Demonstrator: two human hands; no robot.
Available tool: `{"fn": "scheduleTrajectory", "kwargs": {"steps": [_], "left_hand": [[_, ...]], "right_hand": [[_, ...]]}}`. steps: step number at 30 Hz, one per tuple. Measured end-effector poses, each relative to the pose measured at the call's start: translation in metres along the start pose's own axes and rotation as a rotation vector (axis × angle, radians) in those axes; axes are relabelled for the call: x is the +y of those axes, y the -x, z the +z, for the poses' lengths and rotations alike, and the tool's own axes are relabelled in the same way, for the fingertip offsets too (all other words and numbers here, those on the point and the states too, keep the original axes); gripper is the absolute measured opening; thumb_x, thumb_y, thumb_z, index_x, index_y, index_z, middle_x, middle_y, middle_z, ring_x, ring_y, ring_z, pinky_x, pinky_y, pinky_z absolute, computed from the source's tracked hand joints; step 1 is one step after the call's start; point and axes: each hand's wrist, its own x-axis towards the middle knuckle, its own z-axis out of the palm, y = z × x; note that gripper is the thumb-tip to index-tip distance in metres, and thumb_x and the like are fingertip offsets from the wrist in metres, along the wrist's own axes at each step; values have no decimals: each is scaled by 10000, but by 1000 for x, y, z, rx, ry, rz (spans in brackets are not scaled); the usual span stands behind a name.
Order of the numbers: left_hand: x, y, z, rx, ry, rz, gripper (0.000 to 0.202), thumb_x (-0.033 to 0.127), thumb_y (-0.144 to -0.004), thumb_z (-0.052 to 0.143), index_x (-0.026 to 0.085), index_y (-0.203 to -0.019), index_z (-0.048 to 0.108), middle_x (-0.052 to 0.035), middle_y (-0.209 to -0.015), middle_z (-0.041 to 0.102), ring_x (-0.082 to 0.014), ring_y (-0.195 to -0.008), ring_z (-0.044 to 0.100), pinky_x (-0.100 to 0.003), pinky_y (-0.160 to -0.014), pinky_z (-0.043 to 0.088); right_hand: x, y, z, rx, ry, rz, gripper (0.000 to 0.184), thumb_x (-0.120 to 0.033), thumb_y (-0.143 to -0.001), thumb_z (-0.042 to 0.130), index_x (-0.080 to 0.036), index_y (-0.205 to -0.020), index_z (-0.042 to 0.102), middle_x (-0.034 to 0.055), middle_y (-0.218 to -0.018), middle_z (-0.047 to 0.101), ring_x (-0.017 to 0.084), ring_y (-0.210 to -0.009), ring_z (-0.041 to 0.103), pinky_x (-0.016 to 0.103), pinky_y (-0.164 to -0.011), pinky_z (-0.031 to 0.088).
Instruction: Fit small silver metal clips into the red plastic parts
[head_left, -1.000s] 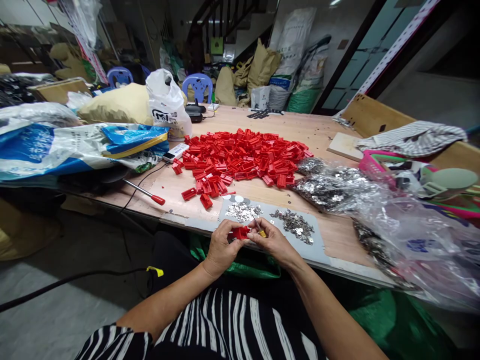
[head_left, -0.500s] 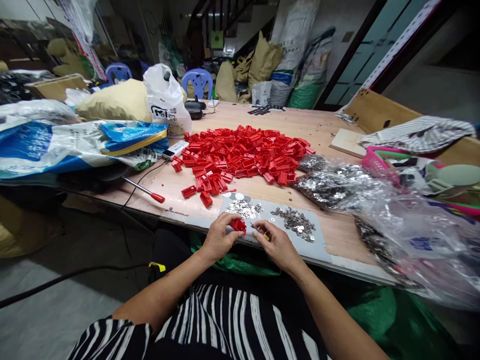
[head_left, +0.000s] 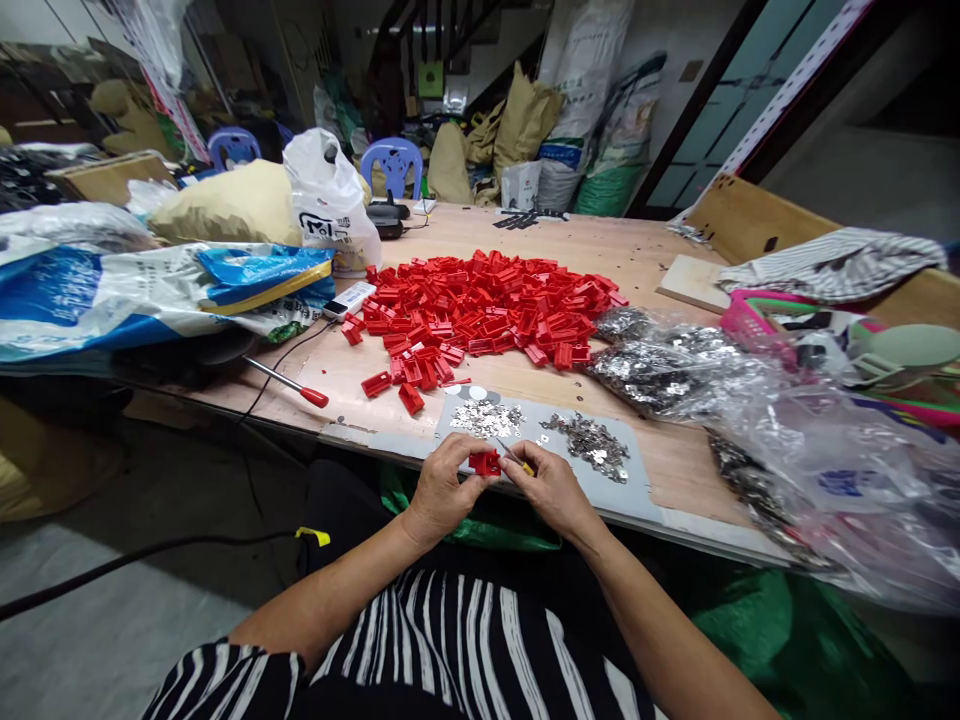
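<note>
Head view: both hands are working close together at the near edge of the desk (head_left: 679,480).
Left fingers: the left hand (head_left: 441,488) is gripping a red part (head_left: 486,463) at its left end.
Right fingers: the right hand (head_left: 551,486) is pinching a thin tool (head_left: 528,468), its metal tip pointing up and leftward; whether the tip is touching the red part is too small to tell.
Red part: it is sitting between the two hands, just beside the right fingertips.
Near edge: this is running crosswise by the fingers, with green plastic (head_left: 502,530) hanging below them.
Just beyond fingers: a gray mat (head_left: 639,475) is carrying bright metal pieces (head_left: 486,418) straight ahead and darker metal pieces (head_left: 598,450) ahead to the right, a narrow gap separating them.
Farther ahead: a pile of red parts (head_left: 495,310) is spreading wide, a band of wood showing before the mat.
Left room: wood is stretching from the fingers toward a red-handled rod (head_left: 313,397).
Right limit: plastic bags (head_left: 675,375) are crowding the side well apart from the fingers, a wood strip dividing them from the mat.
</note>
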Motion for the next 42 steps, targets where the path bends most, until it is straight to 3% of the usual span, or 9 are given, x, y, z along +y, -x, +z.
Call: {"fn": "scheduleTrajectory", "kwargs": {"steps": [7,11,19,28,31,35,42], "left_hand": [[-4,5,4,50,-11,-19,252,140,-752,697,184,-992,631,-51,-940,652,-179,-930,597,-348,-907,467],[-3,6,3,38,20,-32,246,171,-748,712,188,-982,636,-49,-936,647,-178,-920,600,-324,-860,481],[-10,8,6,41,173,-224,284,245,-746,725,191,-1009,633,-50,-968,631,-170,-888,619,-299,-824,505],[-10,8,9,20,306,-273,297,271,-754,720,188,-1017,610,-49,-973,626,-166,-902,629,-287,-828,505],[-9,3,3,-15,209,-189,283,263,-757,715,188,-1011,615,-52,-979,622,-177,-924,616,-306,-847,497],[-10,-9,-10,-99,16,-96,272,176,-764,683,198,-1026,613,-56,-1001,642,-197,-972,602,-350,-894,475],[-24,-20,-14,-271,-84,-73,350,85,-746,635,196,-1075,594,-57,-1021,663,-195,-967,615,-335,-870,488]], "right_hand": [[3,0,5,7,-68,56,252,-418,-815,538,-192,-706,558,-35,-644,524,129,-628,467,240,-607,357],[6,-2,2,-26,-94,33,258,-427,-812,551,-196,-697,536,-39,-647,500,127,-634,450,241,-607,356],[9,-3,-8,-34,-252,37,300,-502,-811,550,-204,-779,544,-37,-635,480,121,-580,429,240,-529,354],[0,-1,-4,-199,-468,145,335,-506,-783,600,-214,-755,439,-85,-588,371,74,-473,310,215,-451,257],[-1,0,-7,-175,-340,66,275,-467,-808,583,-197,-839,541,-38,-687,510,102,-557,432,232,-522,351],[3,1,-11,-50,-58,-49,279,-394,-875,477,-199,-977,648,56,-920,625,178,-800,558,304,-721,432],[2,6,-6,-59,128,-52,211,-325,-854,526,-221,-971,668,15,-774,671,162,-679,590,285,-680,440]]}}
